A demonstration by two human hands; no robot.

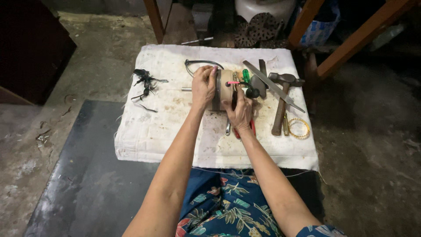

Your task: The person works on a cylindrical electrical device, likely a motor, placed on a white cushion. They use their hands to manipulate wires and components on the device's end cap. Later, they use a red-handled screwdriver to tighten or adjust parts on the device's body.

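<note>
We clamp both hands, left (202,87) and right (240,112), on the motor (224,85) atop the cloth-covered bench (162,140); concrete floor (372,145) surrounds.

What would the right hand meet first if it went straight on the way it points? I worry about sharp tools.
Probably the green-handled screwdriver, just beyond the right hand on the round tan motor; the flat metal file lies further right. Depth is unclear.
</note>
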